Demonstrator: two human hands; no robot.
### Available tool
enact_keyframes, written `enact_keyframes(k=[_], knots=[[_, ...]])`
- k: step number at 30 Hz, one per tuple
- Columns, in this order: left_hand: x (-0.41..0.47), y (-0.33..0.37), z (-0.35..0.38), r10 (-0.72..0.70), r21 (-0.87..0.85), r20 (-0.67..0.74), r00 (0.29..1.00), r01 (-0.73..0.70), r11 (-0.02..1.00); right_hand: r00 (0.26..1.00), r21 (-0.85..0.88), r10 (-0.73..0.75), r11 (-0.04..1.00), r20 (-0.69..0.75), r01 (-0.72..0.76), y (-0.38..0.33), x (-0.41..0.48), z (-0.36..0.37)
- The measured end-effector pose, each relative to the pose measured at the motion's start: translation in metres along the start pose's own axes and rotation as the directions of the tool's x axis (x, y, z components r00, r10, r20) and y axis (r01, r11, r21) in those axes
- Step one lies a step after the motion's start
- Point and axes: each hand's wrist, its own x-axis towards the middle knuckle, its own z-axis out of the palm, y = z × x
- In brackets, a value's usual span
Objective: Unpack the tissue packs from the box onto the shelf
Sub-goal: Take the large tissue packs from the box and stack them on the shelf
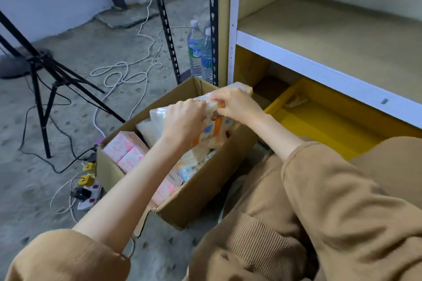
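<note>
Together both hands [210, 112] seemingly grip tissue pack [214, 128] above box [196, 198].

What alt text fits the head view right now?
Both hands, left hand and right hand, grip a clear plastic-wrapped bundle of tissue packs above an open brown cardboard box holding pink tissue packs. A bare beige shelf board lies to the right.

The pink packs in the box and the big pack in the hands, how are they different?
The pink tissue packs lie flat in the cardboard box, untouched; the large multipack is lifted above it, gripped by the left hand and right hand. The pink tissue packs are small and pink; the large multipack is bigger, in clear wrap with orange and blue print. Both are soft plastic-wrapped tissue packs.
</note>
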Motion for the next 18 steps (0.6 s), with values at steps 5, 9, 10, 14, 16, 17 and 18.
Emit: enact_keyframes(k=[5, 9, 10, 14, 16, 17, 18], knots=[[0.007, 0.005, -0.031, 0.007, -0.073, -0.107, 0.994, -0.015, 0.997, 0.993, -0.005, 0.012, 1.0, -0.122, -0.013, -0.003, -0.005, -0.039], [0.016, 0.02, -0.056, 0.068, -0.05, -0.181, 0.981, -0.078, 0.996, 0.98, -0.023, 0.028, 0.999, -0.197, -0.033, 0.002, -0.012, -0.07], [0.019, 0.024, -0.062, 0.079, -0.049, -0.194, 0.978, -0.09, 0.995, 0.975, -0.028, 0.033, 0.999, -0.218, -0.04, 0.004, -0.013, -0.078], [0.031, 0.041, -0.09, 0.083, -0.065, -0.271, 0.959, -0.104, 0.992, 0.958, -0.087, 0.029, 0.995, -0.285, -0.056, 0.011, -0.02, -0.117], [0.037, 0.05, -0.103, 0.09, -0.077, -0.317, 0.944, -0.12, 0.99, 0.95, -0.119, 0.014, 0.991, -0.312, -0.054, 0.015, -0.022, -0.138], [0.042, 0.055, -0.109, 0.091, -0.091, -0.335, 0.938, -0.128, 0.988, 0.946, -0.13, 0.01, 0.99, -0.325, -0.056, 0.018, -0.022, -0.148], [0.047, 0.06, -0.114, 0.093, -0.105, -0.348, 0.933, -0.137, 0.985, 0.942, -0.143, 0.012, 0.988, -0.336, -0.064, 0.021, -0.023, -0.157]])
